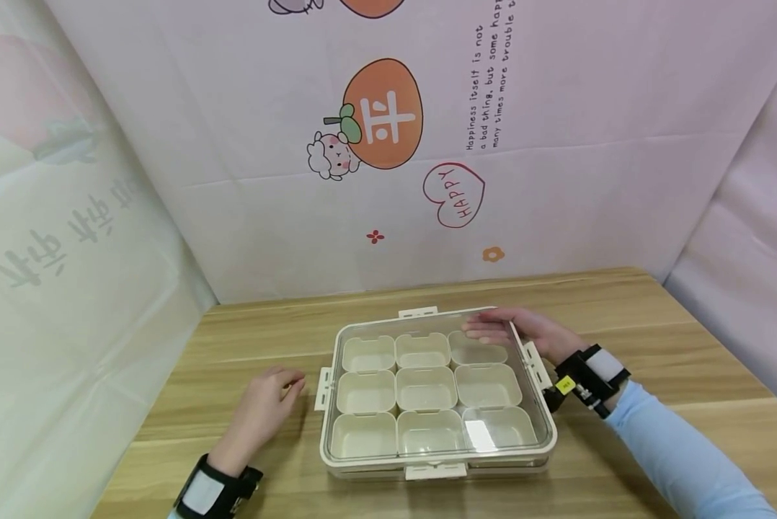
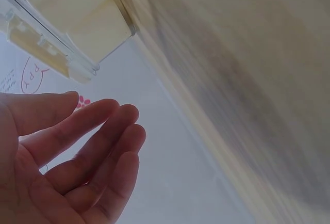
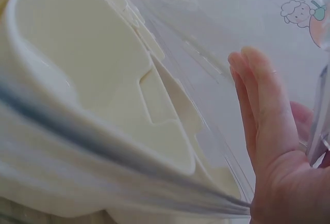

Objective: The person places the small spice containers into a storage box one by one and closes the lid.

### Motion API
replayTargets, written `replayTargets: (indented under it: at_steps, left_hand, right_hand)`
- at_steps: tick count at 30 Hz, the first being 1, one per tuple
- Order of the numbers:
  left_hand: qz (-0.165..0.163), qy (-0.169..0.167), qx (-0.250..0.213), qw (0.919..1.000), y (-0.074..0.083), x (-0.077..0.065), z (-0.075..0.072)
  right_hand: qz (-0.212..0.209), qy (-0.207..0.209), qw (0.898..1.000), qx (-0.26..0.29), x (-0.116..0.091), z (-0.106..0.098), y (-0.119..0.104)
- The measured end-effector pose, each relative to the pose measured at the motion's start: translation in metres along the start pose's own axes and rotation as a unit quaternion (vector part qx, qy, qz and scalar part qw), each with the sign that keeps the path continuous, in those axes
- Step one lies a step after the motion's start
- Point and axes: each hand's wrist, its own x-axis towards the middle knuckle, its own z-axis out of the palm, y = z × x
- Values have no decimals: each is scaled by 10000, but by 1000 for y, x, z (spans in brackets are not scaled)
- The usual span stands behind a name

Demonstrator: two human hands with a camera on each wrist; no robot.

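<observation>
A clear-lidded storage box (image 1: 362,472) with several cream compartment cups (image 1: 426,388) sits in front of me. Its transparent lid (image 1: 450,324) has a pale rim and white side clasps, and the right side looks raised. My right hand (image 1: 534,331) is at the far right corner, its straight fingers showing through the lid. In the right wrist view those fingers (image 3: 270,105) extend between the cups and the lid's edge (image 3: 322,115). Left of the box, my left hand (image 1: 268,404) holds nothing, fingers loosely bent, just short of the left clasp (image 1: 323,389).
The box stands on a wood-grain table (image 1: 278,331). A white printed cloth (image 1: 265,238) hangs behind the back edge, with more white cloth at both sides. Each wrist wears a black strap (image 1: 592,378) with a camera.
</observation>
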Motion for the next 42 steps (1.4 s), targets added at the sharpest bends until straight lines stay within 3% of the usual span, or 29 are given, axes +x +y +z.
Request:
replayTargets:
  at_steps: [6,20,42]
  left_hand:
    - [-94,-41,33,9999,-1,-1,-2]
    - [-93,-70,108,9999,0,-1,-1]
    - [-97,-150,98,9998,0,-1,1]
  right_hand:
    - [29,115,9999,-95,0,-2,0]
    - [203,-399,9990,49,2,-7,-1]
    - [255,-471,9986,-9,5,-5,0]
